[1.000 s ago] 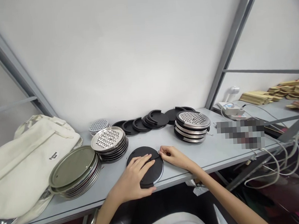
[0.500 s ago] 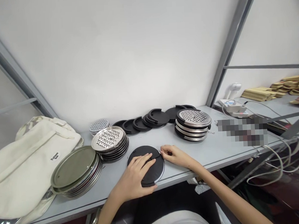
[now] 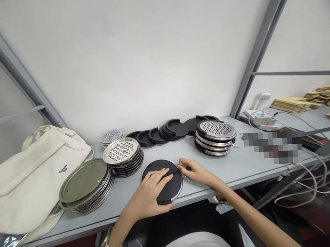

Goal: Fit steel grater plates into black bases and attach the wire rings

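Near the table's front edge lies a round black disc [image 3: 172,187] with a pale rim showing at its lower right. My left hand [image 3: 150,194] rests on it, fingers spread across the top and thumb at the front edge. At the disc's right edge, my right hand [image 3: 191,170] pinches a small metal wire piece, mostly hidden by the fingertips. Behind and to the right stands a stack of perforated metal discs with black rims [image 3: 216,130]. Left of my hands are a stack of metal grater discs [image 3: 122,151] and a stack topped by a green plate [image 3: 83,181].
Black discs [image 3: 179,128] lie overlapped along the wall. A cream cloth bag [image 3: 40,174] covers the left end of the table [image 3: 212,172]. Cables, a white device [image 3: 260,118] and yellowish stacks [image 3: 288,104] are at the right. A grey frame post [image 3: 261,55] rises behind.
The view has shifted slightly, moving the scene a little to the right. Both hands keep nearly the same places at the disc; the wire piece shows less between the right fingertips.
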Available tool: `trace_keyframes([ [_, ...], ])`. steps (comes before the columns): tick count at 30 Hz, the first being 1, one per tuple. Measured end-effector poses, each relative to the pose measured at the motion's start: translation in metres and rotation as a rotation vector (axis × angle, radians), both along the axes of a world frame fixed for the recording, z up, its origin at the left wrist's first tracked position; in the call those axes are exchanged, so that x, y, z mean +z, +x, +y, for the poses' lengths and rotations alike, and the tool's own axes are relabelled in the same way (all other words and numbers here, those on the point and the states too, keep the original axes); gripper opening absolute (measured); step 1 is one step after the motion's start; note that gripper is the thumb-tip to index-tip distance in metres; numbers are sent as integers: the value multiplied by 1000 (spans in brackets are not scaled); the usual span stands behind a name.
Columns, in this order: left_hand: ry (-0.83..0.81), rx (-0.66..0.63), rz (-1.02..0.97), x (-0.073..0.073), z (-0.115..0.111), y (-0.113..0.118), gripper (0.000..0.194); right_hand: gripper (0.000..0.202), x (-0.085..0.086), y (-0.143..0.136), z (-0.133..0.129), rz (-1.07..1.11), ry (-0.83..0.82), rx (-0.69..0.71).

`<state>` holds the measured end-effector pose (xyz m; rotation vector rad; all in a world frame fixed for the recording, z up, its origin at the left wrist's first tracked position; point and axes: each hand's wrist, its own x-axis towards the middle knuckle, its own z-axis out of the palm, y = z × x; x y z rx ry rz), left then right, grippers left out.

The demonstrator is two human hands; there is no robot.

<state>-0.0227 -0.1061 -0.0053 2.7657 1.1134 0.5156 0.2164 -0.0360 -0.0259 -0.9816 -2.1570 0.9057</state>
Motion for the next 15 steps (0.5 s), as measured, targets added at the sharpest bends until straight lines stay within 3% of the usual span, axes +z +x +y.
trace_keyframes([
  [15, 14, 1, -9, 0, 0, 0, 73, 35, -1, -1, 1, -52, 42, -44],
])
